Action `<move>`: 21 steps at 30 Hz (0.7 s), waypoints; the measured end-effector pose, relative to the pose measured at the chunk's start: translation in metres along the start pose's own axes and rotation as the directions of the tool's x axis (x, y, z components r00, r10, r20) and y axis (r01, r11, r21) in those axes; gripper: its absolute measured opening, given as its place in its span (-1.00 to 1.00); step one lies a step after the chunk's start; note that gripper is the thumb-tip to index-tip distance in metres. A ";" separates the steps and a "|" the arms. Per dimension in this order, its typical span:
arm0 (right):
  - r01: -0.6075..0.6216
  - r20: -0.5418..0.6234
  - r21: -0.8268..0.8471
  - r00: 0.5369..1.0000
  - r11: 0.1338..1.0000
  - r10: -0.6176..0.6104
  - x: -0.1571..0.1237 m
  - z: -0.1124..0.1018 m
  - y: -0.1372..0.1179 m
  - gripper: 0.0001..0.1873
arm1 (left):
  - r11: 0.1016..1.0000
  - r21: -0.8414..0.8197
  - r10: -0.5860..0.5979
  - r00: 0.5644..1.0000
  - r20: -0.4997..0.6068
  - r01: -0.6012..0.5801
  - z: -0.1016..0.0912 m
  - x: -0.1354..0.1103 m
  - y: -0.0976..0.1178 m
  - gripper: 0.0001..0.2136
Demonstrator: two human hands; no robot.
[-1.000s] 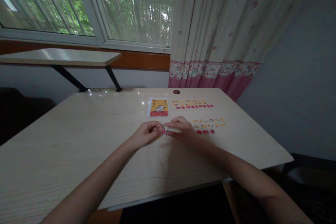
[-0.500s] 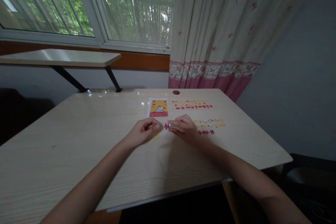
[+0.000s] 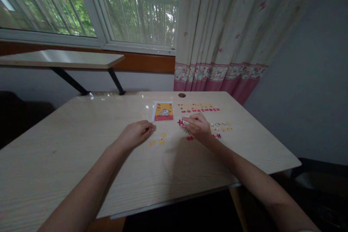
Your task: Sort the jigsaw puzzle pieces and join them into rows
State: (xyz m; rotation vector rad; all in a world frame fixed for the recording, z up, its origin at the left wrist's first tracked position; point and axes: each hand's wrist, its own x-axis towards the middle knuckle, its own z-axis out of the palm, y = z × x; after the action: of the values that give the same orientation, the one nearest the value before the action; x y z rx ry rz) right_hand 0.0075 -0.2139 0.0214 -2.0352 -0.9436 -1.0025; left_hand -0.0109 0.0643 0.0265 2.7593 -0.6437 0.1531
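Observation:
My right hand (image 3: 199, 126) pinches a red jigsaw piece (image 3: 181, 122) between thumb and fingertips, just above the table. My left hand (image 3: 138, 131) rests to the left with its fingers curled together; whatever they may hold is hidden. Several loose yellow jigsaw pieces (image 3: 161, 141) lie in front of the left hand. Under and beside the right hand, rows of yellow, white and red pieces (image 3: 223, 129) are partly covered by it. A picture card (image 3: 164, 111) with a white animal on yellow and red lies between and beyond my hands.
More rows of pieces (image 3: 200, 110) lie at the back, right of the card. Behind them is a round hole (image 3: 182, 95) in the wooden table (image 3: 81, 159). A raised shelf (image 3: 62, 59) stands at the back left, and a curtain (image 3: 217, 43) hangs beyond the table.
My right hand has moved right and slightly away with the red jigsaw piece. My left hand has drawn back to the left, uncovering the yellow pieces.

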 end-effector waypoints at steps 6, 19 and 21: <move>0.016 0.020 0.010 1.000 1.000 -0.017 0.003 -0.005 0.008 -0.77 | 0.999 0.012 0.037 0.999 0.036 -0.037 0.005 0.002 0.003 -0.70; -0.451 0.421 -0.100 0.788 0.887 0.449 -0.060 -0.138 0.085 -0.65 | 0.965 0.194 0.163 0.984 0.075 -0.175 0.010 0.006 0.022 -0.70; -0.492 0.465 -0.144 0.732 0.859 0.498 -0.069 -0.153 0.090 -0.63 | 0.956 0.208 0.195 0.977 0.087 -0.209 0.011 0.007 0.024 -0.70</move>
State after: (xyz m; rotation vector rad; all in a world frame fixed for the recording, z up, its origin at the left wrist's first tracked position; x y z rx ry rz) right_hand -0.0035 -0.4041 0.0148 -2.4210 -0.5563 -0.1950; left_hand -0.0152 0.0373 0.0236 2.9099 -0.9817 0.1872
